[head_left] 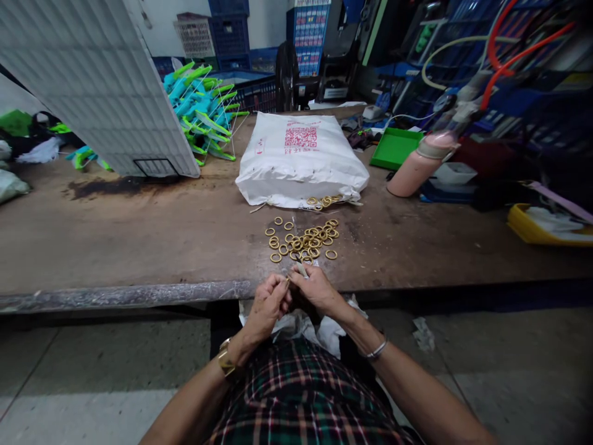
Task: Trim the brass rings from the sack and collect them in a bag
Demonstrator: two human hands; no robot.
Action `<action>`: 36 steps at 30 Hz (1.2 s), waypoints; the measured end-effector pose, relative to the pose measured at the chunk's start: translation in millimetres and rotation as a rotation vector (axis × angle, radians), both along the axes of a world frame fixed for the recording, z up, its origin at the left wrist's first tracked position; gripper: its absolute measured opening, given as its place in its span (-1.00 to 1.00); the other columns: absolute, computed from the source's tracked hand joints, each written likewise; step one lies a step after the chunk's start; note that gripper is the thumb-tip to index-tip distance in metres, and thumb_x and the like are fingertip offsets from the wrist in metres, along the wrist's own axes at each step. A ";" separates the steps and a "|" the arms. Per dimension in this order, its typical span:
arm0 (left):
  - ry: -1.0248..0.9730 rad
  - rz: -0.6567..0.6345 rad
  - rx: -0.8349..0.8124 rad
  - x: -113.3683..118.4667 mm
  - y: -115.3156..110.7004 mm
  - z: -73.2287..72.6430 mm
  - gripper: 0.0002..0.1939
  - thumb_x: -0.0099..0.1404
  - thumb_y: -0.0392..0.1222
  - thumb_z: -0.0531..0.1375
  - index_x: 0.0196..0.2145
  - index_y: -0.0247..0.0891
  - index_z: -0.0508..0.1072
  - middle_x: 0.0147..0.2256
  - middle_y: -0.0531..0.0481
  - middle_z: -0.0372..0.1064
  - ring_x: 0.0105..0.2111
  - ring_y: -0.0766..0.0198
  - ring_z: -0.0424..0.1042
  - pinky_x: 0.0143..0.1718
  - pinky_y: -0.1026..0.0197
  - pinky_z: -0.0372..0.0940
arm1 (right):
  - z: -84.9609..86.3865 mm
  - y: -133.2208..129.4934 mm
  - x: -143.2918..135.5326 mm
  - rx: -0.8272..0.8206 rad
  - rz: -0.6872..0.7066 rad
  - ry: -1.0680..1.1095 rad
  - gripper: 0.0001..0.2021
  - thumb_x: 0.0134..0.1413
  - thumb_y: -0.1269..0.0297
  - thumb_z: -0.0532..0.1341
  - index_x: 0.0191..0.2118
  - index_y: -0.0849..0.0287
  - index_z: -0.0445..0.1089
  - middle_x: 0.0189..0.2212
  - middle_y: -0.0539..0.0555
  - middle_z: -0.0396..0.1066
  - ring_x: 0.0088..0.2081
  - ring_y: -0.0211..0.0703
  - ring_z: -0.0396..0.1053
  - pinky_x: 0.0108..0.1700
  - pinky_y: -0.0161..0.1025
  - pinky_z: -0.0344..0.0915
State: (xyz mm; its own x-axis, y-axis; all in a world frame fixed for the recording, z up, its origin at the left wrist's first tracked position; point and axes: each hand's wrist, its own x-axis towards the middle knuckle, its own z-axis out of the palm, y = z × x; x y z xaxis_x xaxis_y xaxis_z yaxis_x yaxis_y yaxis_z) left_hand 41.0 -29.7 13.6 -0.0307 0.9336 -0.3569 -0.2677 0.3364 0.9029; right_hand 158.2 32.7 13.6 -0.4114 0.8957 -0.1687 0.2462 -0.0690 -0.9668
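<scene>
1. The left hand (pixel 270 304) and the right hand (pixel 315 289) meet at the near edge of the workbench (pixel 139 235), fingertips pinched together around a small piece (pixel 296 271) that looks like one ring with a pale strip; it is too small to tell exactly what it is or which hand bears it.
2. Both hands are curled nearly closed, fingers bent in toward each other.
3. Just beyond the fingertips lies a loose heap of brass-coloured rings (pixel 306 240), spread flat on the bench, some touching and some apart.
4. Behind that heap lies a white plastic sack (pixel 301 157) with red print, on its side; a few more rings (pixel 323 201) spill from its near, open edge.
5. Under the hands, a crumpled white bag (pixel 324 330) rests in the person's lap, against plaid cloth.
6. To the left, a tilted white panel (pixel 92 80) leans over the bench, with a pile of teal and green plastic parts (pixel 204 105) behind it.
7. To the right stand a green tray (pixel 393 148), a pink cylinder (pixel 419 167) lying tilted with hoses running to it, and a yellow tray (pixel 546 227) holding papers.
8. Nothing lies between the hands and the ring heap.
</scene>
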 end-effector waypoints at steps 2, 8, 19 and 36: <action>-0.071 -0.003 -0.010 -0.4 -0.8 0.5 -0.66 0.12 0.08 0.15 -0.43 -0.26 0.22 -0.60 0.18 0.18 -0.71 0.54 0.06 -0.72 0.44 -0.09 | -0.5 -0.7 -0.1 -0.017 0.005 0.011 -0.78 -0.03 0.14 0.09 -0.52 0.17 0.21 -0.63 -0.12 0.16 -0.56 -0.36 0.08 -0.50 -0.38 0.05; -0.198 0.004 0.006 -1.5 -3.8 0.2 -0.67 0.11 0.06 0.18 -0.42 -0.26 0.22 -0.58 0.17 0.20 -0.70 0.54 0.09 -0.72 0.45 -0.08 | -0.8 -1.7 1.7 -0.012 0.055 0.052 -0.81 0.01 0.18 0.06 -0.49 0.18 0.24 -0.62 -0.10 0.22 -0.55 -0.34 0.15 -0.46 -0.37 0.10; -0.068 0.021 0.063 -3.2 -3.3 -3.8 -0.65 0.16 0.10 0.13 -0.45 -0.24 0.17 -0.61 0.19 0.16 -0.71 0.54 0.04 -0.73 0.45 -0.08 | -0.2 -12.9 11.6 0.498 0.269 -0.512 -0.86 -0.03 0.45 0.00 -0.39 0.16 0.27 -0.52 0.01 0.35 -0.47 -0.25 0.24 -0.41 -0.35 0.02; 0.157 -0.006 0.190 -2.8 -10.6 9.0 -0.60 0.14 0.14 0.14 -0.53 -0.26 0.19 -0.63 0.15 0.12 -0.66 0.49 0.05 -0.65 0.40 -0.02 | 3.0 -10.2 12.1 0.488 0.336 -0.764 -0.77 0.00 0.43 -0.01 -0.23 0.16 0.31 -0.46 0.08 0.43 -0.43 -0.17 0.32 -0.43 -0.29 -0.05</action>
State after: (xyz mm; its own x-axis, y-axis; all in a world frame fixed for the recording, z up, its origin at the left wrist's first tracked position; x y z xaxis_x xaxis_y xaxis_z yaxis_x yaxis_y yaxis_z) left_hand 38.3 -40.3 22.5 -0.0658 0.9838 -0.1666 -0.1177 0.1581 0.9804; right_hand 170.3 22.6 16.5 -0.5928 0.7936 -0.1373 0.7539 0.4868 -0.4411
